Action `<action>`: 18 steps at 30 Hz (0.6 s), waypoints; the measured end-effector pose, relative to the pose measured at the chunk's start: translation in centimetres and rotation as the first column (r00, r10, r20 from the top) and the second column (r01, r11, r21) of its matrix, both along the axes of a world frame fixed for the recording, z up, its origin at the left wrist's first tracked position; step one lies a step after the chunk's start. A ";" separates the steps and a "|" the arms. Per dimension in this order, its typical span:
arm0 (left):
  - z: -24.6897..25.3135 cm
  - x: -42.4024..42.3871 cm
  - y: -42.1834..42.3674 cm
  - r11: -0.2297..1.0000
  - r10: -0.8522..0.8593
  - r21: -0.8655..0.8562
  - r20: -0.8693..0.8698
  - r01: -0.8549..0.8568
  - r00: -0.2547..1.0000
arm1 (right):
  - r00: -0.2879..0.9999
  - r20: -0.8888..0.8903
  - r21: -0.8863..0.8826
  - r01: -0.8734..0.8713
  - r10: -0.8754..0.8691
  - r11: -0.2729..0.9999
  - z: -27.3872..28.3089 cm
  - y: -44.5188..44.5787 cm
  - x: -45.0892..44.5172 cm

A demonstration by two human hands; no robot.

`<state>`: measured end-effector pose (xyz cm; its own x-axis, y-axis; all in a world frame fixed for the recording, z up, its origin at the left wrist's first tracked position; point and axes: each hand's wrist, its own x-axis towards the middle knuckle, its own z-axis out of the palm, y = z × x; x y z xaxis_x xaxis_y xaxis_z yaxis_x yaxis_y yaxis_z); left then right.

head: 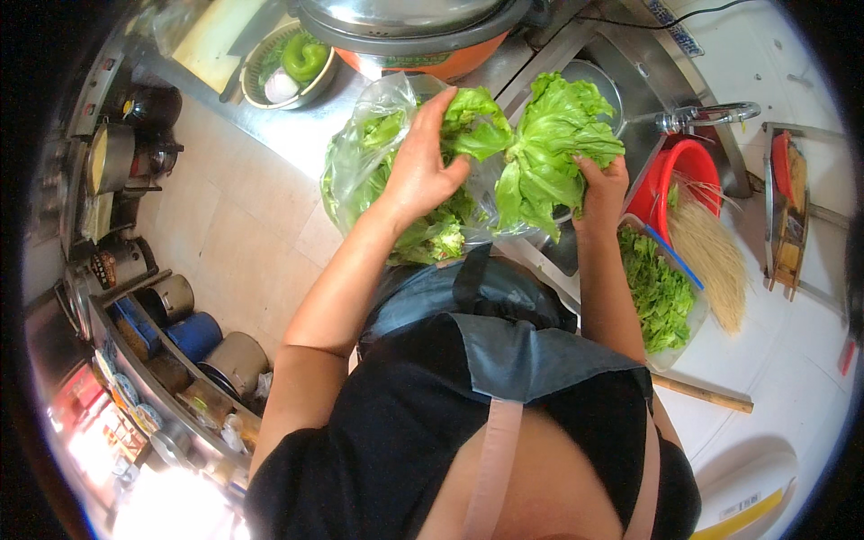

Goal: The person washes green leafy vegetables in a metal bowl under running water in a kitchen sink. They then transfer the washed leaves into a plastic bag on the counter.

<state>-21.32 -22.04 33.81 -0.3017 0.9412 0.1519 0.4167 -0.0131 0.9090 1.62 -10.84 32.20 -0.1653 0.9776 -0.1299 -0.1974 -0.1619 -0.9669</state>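
My right hand (602,185) grips a loose head of green lettuce (557,145) by its outer leaves, over the steel sink (601,54). To the left, my left hand (432,145) has its thumb and fingers apart around the near side of a lettuce leaf (478,125); whether it pinches that leaf I cannot tell. Below and left of that hand, a clear plastic bag (388,101) full of lettuce lies at the counter's edge, against my apron. Part of the bag is hidden by my left hand and forearm.
A basket (251,94) with a green pepper and an onion stands beside a large orange cooker (418,61). A faucet (709,115) reaches over the sink. Right of me are a red bucket (688,152), a straw broom (715,263) and a plastic bin of lettuce leaves (702,314).
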 end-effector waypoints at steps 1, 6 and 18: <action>0.4 0.2 0.0 1.000 -0.004 0.018 -0.100 0.006 0.995 | 1.000 -0.018 -0.015 -0.009 0.008 1.000 -0.1 -0.3 -0.2; 0.0 -0.2 -0.1 0.998 0.044 0.041 0.055 -0.046 0.997 | 0.998 -0.046 0.005 -0.037 0.037 0.999 0.0 -1.0 -1.0; -2.9 -1.5 -2.3 0.997 0.038 -0.081 0.369 -0.008 0.929 | 0.965 -0.260 -0.184 -0.061 0.012 0.981 0.0 -1.0 -1.7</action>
<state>-22.84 -24.37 30.86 -0.3443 0.9377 -0.0468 0.0497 0.0679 0.9965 -0.07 -11.88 32.24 -0.2526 0.9321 -0.2596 -0.4255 -0.3480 -0.8354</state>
